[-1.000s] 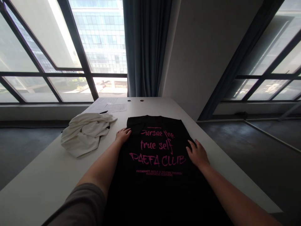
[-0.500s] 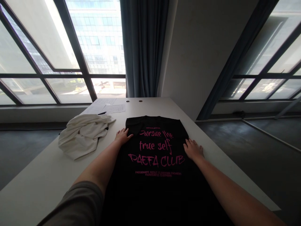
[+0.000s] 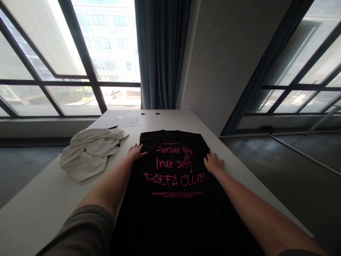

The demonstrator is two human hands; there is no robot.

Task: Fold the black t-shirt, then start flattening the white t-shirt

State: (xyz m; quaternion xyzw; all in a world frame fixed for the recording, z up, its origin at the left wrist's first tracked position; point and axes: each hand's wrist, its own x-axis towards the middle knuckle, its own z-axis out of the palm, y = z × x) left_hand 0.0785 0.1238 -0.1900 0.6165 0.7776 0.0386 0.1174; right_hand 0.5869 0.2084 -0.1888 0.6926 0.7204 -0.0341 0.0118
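A black T-shirt (image 3: 170, 213) with pink lettering lies spread flat on the white table, its collar end pointing away from me. My left hand (image 3: 136, 152) rests on the shirt's left edge near the sleeve, fingers spread. On the opposite edge, just below the right sleeve, my right hand (image 3: 214, 163) lies with its fingers apart, partly on the cloth. Neither hand grips the fabric. To the left of my left hand sits a crumpled off-white cloth (image 3: 87, 153). The shirt's lower end runs out of view toward me.
The white table (image 3: 29, 209) reaches toward a wall and a blue-grey curtain (image 3: 162, 53). Papers (image 3: 128, 122) and a black pen (image 3: 113, 127) lie at the far left. Two round holes are near the far edge. Large windows (image 3: 117, 39) stand beyond.
My right hand has shifted slightly up along the shirt's edge toward the sleeve. The left hand stays nearly in place. The whole view has moved a little.
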